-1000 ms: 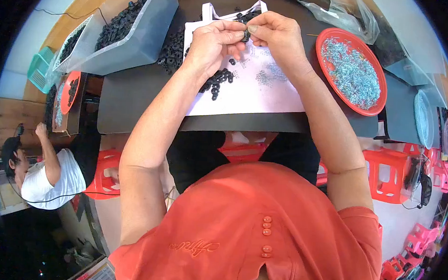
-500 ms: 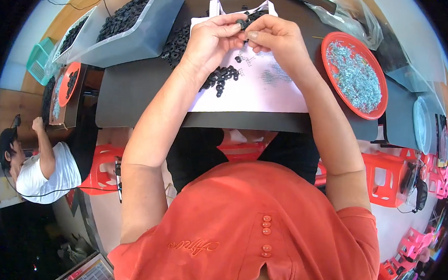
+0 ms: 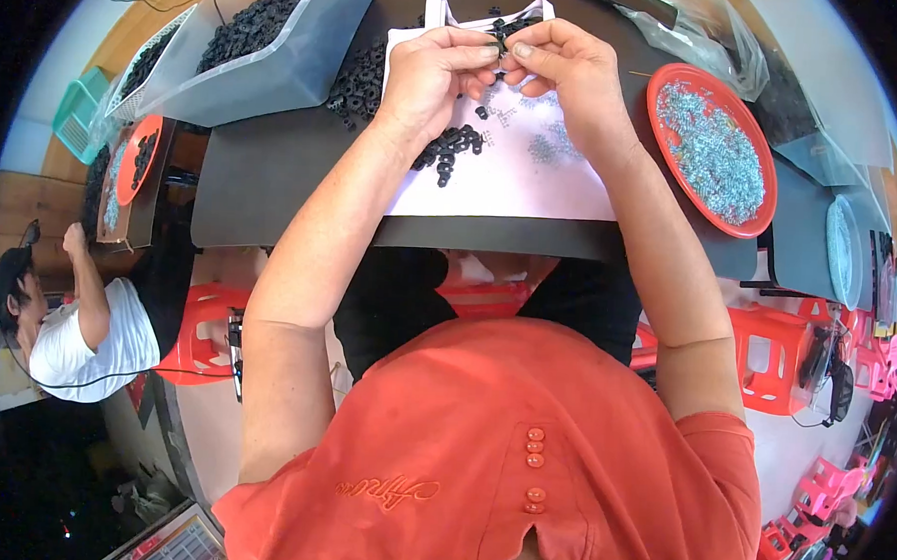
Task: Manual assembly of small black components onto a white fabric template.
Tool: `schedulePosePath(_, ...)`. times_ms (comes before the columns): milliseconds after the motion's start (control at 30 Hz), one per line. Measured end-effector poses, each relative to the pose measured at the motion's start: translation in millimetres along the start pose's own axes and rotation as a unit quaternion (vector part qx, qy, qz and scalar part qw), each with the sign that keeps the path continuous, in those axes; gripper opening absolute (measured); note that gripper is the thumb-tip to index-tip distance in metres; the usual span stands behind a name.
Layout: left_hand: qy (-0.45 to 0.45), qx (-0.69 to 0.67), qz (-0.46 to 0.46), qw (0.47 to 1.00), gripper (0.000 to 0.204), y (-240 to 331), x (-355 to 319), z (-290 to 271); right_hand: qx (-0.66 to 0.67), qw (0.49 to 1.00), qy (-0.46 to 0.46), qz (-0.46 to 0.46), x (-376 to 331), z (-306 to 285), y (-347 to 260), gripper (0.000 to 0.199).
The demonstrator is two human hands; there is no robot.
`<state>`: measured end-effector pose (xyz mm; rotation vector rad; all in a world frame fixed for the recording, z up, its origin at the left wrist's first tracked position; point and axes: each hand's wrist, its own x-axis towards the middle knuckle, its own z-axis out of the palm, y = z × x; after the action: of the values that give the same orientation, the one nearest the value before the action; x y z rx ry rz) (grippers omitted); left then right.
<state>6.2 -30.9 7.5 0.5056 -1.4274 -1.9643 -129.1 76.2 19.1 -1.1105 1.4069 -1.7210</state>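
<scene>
My left hand (image 3: 432, 74) pinches a small black plastic part (image 3: 500, 46) between thumb and forefinger above the white sheet (image 3: 503, 187). Close against it, my right hand (image 3: 576, 73) has its thumb and forefinger pressed together; whatever they hold is too small to make out. Below my left hand lies a loose cluster of black plastic parts (image 3: 452, 152), and one single part sits a little apart from it. A patch of tiny clear-bluish pieces (image 3: 552, 144) is scattered on the sheet below my right hand. More black parts lie beyond my fingertips, partly hidden.
At right stands a red plate (image 3: 769, 209) heaped with tiny bluish pieces. A large translucent bin (image 3: 307, 79) of black parts takes up the back left, with a heap of black parts (image 3: 357, 84) beside it. A clear plastic bag (image 3: 719, 52) lies far right. Another person (image 3: 91, 334) sits at left.
My right fingertips have drawn back slightly to the right and up, and now meet my left ones side by side at the black part. The left hand has barely shifted.
</scene>
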Motion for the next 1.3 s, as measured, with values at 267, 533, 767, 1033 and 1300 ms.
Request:
schedulePosePath(267, 0.001, 0.130, 0.030, 0.991, 0.013, -3.5, -1.4, 6.1, -0.039, 0.999, 0.015, -0.034, 1.9, -2.5, 1.8, 0.009)
schedulePosePath(533, 0.003, 0.150, 0.024, 0.988, 0.014, -0.6, -5.7, 9.1, -0.194, 0.968, 0.048, -0.151, 4.0, -4.6, 9.1, 0.012)
schedulePosePath(767, -0.021, 0.115, 0.009, 0.993, 0.014, 1.5, -6.8, 7.6, -0.286, 0.926, 0.039, -0.243, 0.2, -5.0, 8.7, 0.015)
schedulePosePath(1033, -0.022, -0.005, 0.039, 0.999, 0.020, 2.3, 16.1, -36.0, -0.382, 0.861, -0.012, -0.335, -5.2, 14.9, 1.1, 0.017)
schedulePosePath(1300, 0.041, -0.057, 0.021, 0.997, 0.010, 8.0, 10.7, -27.3, -0.618, 0.706, -0.122, -0.325, -2.3, 14.1, 29.3, 0.012)
